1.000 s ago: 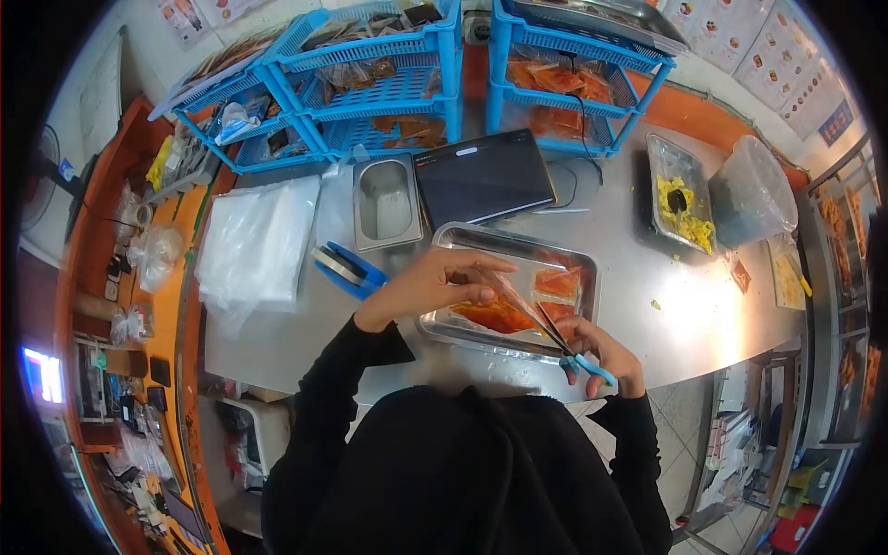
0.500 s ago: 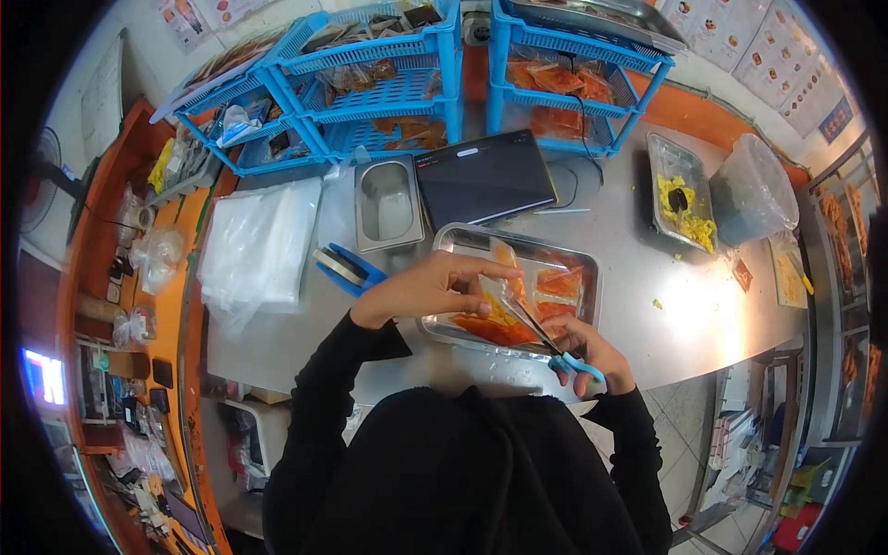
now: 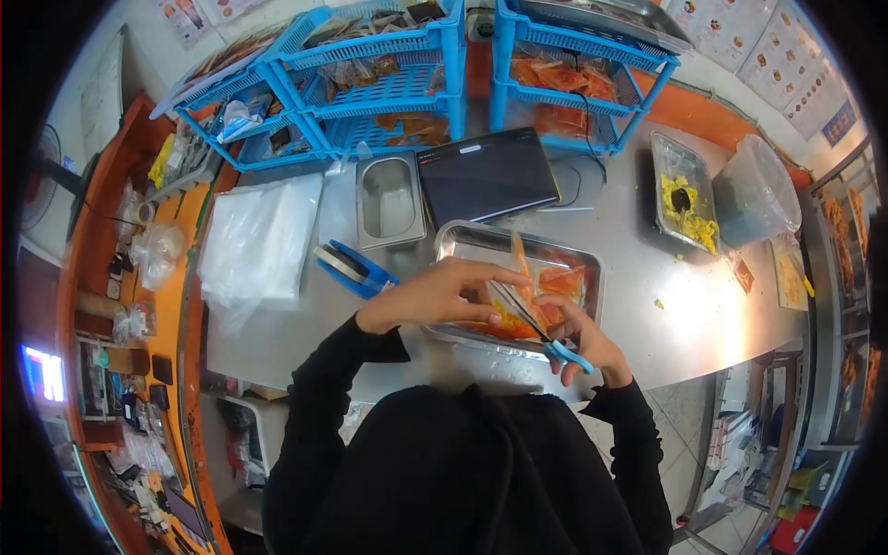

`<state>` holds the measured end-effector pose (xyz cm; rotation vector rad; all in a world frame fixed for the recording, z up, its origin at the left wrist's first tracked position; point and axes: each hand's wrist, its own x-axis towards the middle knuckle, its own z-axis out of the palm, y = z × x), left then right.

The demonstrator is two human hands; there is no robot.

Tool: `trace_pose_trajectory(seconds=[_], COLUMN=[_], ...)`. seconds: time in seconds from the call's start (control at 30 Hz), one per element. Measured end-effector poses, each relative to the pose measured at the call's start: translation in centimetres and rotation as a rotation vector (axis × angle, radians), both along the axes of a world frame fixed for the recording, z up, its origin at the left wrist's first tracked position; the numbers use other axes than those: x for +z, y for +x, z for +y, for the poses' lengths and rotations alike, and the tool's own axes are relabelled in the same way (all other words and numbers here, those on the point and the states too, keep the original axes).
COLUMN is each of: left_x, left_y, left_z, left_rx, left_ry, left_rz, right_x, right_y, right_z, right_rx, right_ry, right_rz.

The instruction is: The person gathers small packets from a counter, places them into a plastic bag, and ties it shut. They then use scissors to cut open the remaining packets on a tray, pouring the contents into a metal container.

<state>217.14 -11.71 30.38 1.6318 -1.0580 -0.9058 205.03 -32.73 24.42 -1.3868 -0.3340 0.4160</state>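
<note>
Over the metal tray (image 3: pixel 597 277), my left hand (image 3: pixel 435 294) pinches a clear sachet with orange contents (image 3: pixel 519 252), whose narrow end stands up past the fingers. My right hand (image 3: pixel 597 344) is wrapped round scissors with light blue handles (image 3: pixel 568 356). Their blades point up and left, overlapping the sachet just beside my left fingertips. Flat orange-red sachets (image 3: pixel 562 280) lie in the tray at the right, and orange and yellow ones show below my hands. Part of the tray is hidden by both hands.
Left of the tray sit a blue tape dispenser (image 3: pixel 356 268), a deep steel pan (image 3: pixel 388 236) and stacked clear bags (image 3: pixel 254 245). Behind are a dark tablet-like device (image 3: pixel 486 176) and blue shelf racks (image 3: pixel 388 88). A tray of yellow food (image 3: pixel 661 217) and a clear tub (image 3: pixel 758 194) stand right.
My right hand and the scissors have shifted slightly up and left, closer to my left hand. The sachet's upper end has moved a little right and stands more upright.
</note>
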Motion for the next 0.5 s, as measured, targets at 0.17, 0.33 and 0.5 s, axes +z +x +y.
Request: trace_pose_trajectory(seconds=[0.17, 0.33, 0.5], left_x=[-1.2, -2.4, -1.7], left_y=[-0.4, 0.2, -0.2], left_z=[-0.5, -0.3, -0.9], left_rx=[0.1, 0.158, 0.13], left_ry=[-0.204, -0.085, -0.119], left_rz=[0.355, 0.299, 0.117], right_x=[0.8, 1.1, 1.4], right_y=[0.3, 0.1, 0.8], right_z=[0.1, 0.0, 0.2], right_rx=[-0.017, -0.004, 0.008], right_ry=[-0.026, -0.068, -0.068], right_rz=[-0.01, 0.026, 0.015])
